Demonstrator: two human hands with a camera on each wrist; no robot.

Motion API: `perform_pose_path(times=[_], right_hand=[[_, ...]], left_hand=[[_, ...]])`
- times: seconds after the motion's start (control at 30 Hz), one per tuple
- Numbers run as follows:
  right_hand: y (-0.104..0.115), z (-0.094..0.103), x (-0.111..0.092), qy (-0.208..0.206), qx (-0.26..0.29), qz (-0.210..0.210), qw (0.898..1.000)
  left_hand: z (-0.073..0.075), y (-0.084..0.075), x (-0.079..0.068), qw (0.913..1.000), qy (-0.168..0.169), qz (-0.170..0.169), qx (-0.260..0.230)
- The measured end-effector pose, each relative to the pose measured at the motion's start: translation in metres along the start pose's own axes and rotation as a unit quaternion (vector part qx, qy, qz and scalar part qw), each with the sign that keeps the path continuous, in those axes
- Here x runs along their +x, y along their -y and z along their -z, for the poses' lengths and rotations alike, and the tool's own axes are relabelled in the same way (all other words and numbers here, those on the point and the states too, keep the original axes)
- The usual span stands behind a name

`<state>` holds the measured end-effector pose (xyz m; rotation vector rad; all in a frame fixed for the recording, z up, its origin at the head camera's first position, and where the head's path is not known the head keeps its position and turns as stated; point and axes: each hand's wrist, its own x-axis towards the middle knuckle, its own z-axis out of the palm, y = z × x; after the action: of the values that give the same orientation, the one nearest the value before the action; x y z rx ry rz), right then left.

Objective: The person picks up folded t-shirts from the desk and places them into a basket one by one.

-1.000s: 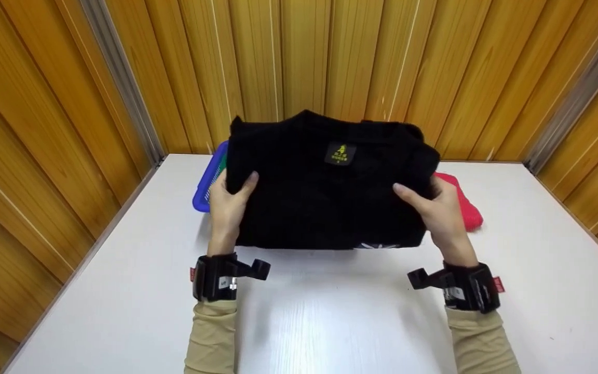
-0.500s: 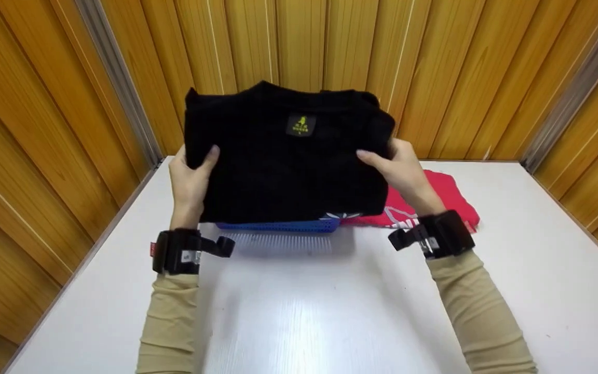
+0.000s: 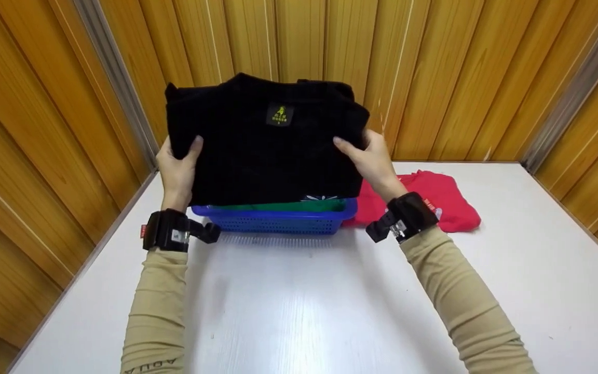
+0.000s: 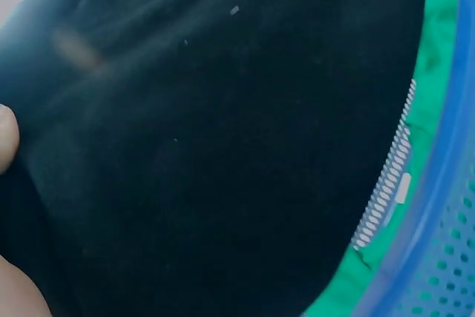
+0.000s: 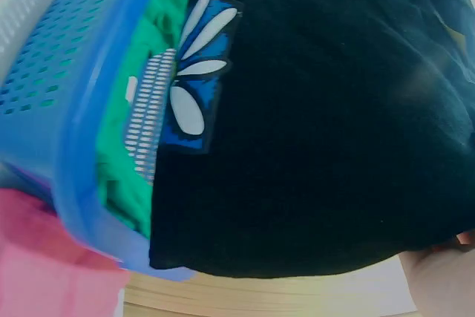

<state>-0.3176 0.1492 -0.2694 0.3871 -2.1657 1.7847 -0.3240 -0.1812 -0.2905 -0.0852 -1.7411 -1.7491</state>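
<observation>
A folded black T-shirt [image 3: 268,156] with a yellow-printed neck label is held up between both hands. My left hand [image 3: 177,169] grips its left side, thumb on the front face; my right hand [image 3: 374,158] grips the right side the same way. Below and behind the shirt stands a blue plastic basket [image 3: 278,223] with perforated walls. Green cloth [image 3: 325,205] shows inside the basket under the shirt's lower edge. In the right wrist view a blue-and-white print [image 5: 199,72] is on the shirt's lower edge, just over the basket. The fingers behind the shirt are mostly hidden.
A red folded garment [image 3: 444,200] lies on the white table [image 3: 288,306] to the right of the basket, partly behind the right forearm. Wood-panelled walls [image 3: 299,41] stand at the back and on both sides.
Both hands have carried the black T-shirt left and up, away from me, over the basket. The basket's front and more of the red garment have come into view.
</observation>
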Motion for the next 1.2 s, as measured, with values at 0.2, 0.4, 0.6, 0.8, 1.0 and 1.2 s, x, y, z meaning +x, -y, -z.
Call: perform_pose_path(times=[0.2, 0.4, 0.6, 0.8, 1.0, 1.2], right_hand=[[-0.015, -0.005, 0.004, -0.013, -0.039, -0.005, 0.999], [-0.028, -0.011, 0.005, -0.004, -0.105, -0.019, 0.994], [-0.039, -0.015, 0.000, 0.046, -0.131, -0.037, 0.990], [-0.053, -0.021, -0.005, 0.069, -0.188, -0.068, 0.977], [-0.068, -0.024, -0.010, 0.075, -0.213, -0.094, 0.970], [-0.076, -0.022, -0.012, 0.088, -0.255, -0.104, 0.957]], left_hand=[[-0.006, 0.016, 0.005, 0.9992, 0.011, 0.017, 0.033], [-0.020, 0.030, 0.002, 0.9918, 0.013, 0.019, 0.126], [-0.035, 0.039, -0.004, 0.9777, 0.012, 0.010, 0.210], [-0.042, 0.050, -0.012, 0.9627, 0.001, 0.057, 0.265], [-0.052, 0.058, -0.019, 0.9441, 0.033, 0.105, 0.311], [-0.051, 0.065, -0.022, 0.9362, 0.053, 0.175, 0.300]])
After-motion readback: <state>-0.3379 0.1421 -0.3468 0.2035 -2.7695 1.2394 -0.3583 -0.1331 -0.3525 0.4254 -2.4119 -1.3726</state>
